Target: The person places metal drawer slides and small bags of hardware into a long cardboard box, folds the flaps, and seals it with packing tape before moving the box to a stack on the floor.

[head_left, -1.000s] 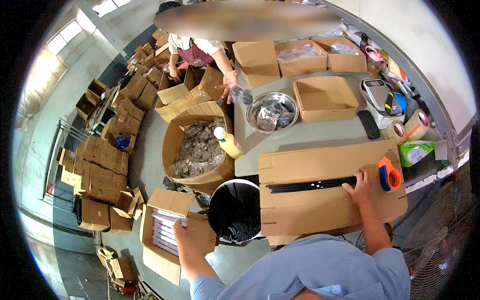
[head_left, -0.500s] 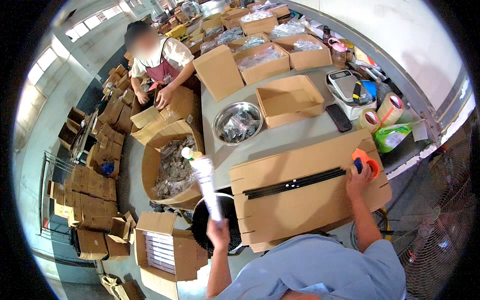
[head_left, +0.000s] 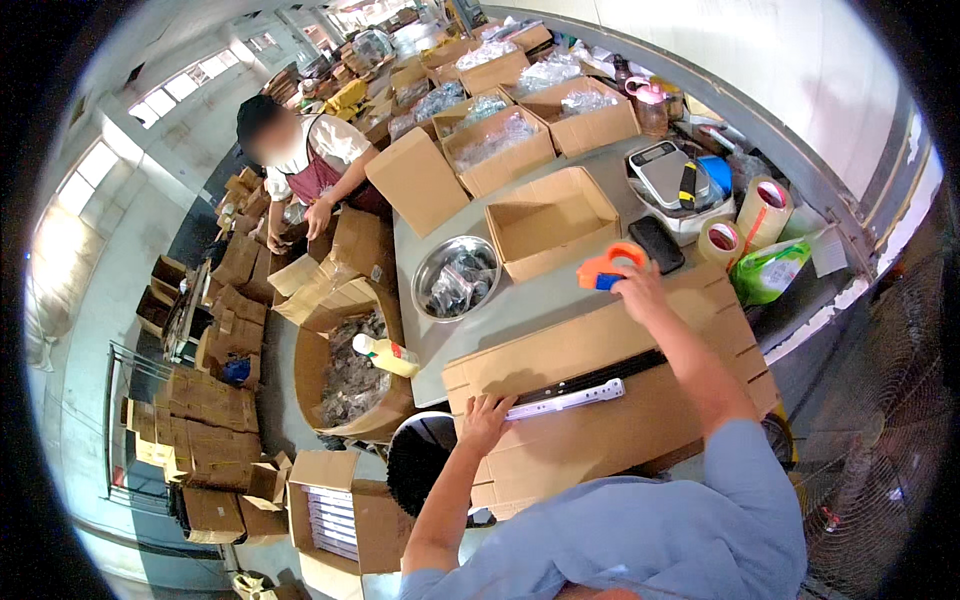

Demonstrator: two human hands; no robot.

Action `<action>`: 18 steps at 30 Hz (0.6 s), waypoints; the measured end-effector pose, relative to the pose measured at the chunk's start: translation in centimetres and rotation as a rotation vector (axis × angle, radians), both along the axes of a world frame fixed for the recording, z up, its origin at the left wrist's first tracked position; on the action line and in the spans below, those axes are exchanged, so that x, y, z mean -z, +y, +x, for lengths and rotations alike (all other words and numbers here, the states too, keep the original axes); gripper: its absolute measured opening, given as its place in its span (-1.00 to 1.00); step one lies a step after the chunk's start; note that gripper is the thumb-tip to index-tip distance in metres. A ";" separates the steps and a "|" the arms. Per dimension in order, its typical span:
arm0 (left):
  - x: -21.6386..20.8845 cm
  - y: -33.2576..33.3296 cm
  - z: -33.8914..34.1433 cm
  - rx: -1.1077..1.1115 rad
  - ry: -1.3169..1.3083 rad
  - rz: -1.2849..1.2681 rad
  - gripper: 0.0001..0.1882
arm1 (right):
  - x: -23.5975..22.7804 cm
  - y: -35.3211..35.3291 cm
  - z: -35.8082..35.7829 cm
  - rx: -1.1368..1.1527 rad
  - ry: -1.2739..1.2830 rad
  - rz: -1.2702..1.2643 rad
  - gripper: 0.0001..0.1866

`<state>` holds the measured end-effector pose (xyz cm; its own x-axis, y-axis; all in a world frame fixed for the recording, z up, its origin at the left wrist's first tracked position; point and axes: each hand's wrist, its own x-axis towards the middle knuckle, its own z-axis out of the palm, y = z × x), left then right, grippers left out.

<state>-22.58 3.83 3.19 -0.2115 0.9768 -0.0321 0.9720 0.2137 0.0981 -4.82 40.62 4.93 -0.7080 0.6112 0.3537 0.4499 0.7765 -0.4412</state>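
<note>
A flattened cardboard sheet [head_left: 600,455] lies on the table in front of me. Across it rests a bundle of slim black rods [head_left: 570,378], partly covered by a white metal drawer slide [head_left: 568,400] with small holes. My left hand [head_left: 485,425] grips the left end of that slide, its fingers closed over it. Above the far side of the cardboard, my right hand [head_left: 640,290] is closed around an orange tape dispenser [head_left: 600,270] with a blue part. The tape roll inside it is hard to make out.
Behind the cardboard are a steel bowl [head_left: 418,275] of small bags, an open carton [head_left: 545,265] and a phone [head_left: 657,245]. Tape rolls [head_left: 765,212] stand at right. A yellow bottle [head_left: 388,356] is left, above a carton [head_left: 355,590] of white slides. A co-worker [head_left: 325,165] handles boxes.
My left hand has brought the white slide from the left down onto the black rods. My right hand has lifted the tape dispenser away from the cardboard's right side, up and leftward.
</note>
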 end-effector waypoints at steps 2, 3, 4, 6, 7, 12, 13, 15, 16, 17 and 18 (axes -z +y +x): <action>0.3 -0.4 0.6 -0.122 0.021 0.047 -0.52 | 0.4 0.6 -2.8 -0.044 -0.281 0.040 -0.84; 0.4 -0.1 0.5 -0.128 0.026 0.039 -0.52 | 1.4 0.9 -3.5 -0.052 -0.277 0.034 -0.84; 0.3 -0.1 0.5 -0.136 -0.049 0.082 -0.54 | 2.4 0.9 -4.2 -0.065 -0.347 -0.055 -0.84; 0.2 0.3 0.8 -0.194 -0.078 0.029 -0.57 | 4.4 1.2 -4.3 -0.076 -0.362 -0.026 -0.84; 0.3 0.2 0.6 -0.215 -0.079 0.027 -0.57 | 4.6 0.4 -4.2 -0.097 -0.364 -0.026 -0.84; -0.3 -0.5 -0.2 -0.327 -0.291 0.043 -0.53 | 0.4 -5.9 3.2 -0.014 -0.050 -0.127 -0.57; -0.1 -1.0 -0.3 -0.336 -0.292 0.046 -0.53 | 0.5 -7.1 5.0 0.080 -0.127 -0.097 -0.48; 0.5 -1.3 -0.4 -0.376 -0.280 0.235 -0.49 | 3.2 -8.3 8.3 0.172 -0.151 -0.151 -0.37; 0.4 -1.4 0.0 -0.402 -0.157 0.259 -0.46 | 3.3 -8.9 9.0 0.173 -0.153 -0.148 -0.37; 0.7 -1.4 0.1 -0.401 -0.160 0.261 -0.46 | 3.4 -9.5 9.8 0.125 -0.161 -0.154 -0.37; 0.9 -1.5 0.2 -0.404 -0.256 0.287 -0.47 | 3.4 -9.7 10.0 0.075 -0.170 -0.160 -0.37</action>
<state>-22.40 2.33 2.28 -0.5911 0.7971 0.1239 0.7561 0.4939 0.4295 5.19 30.89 1.50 -0.6997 0.7029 0.1276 0.5819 0.6644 -0.4690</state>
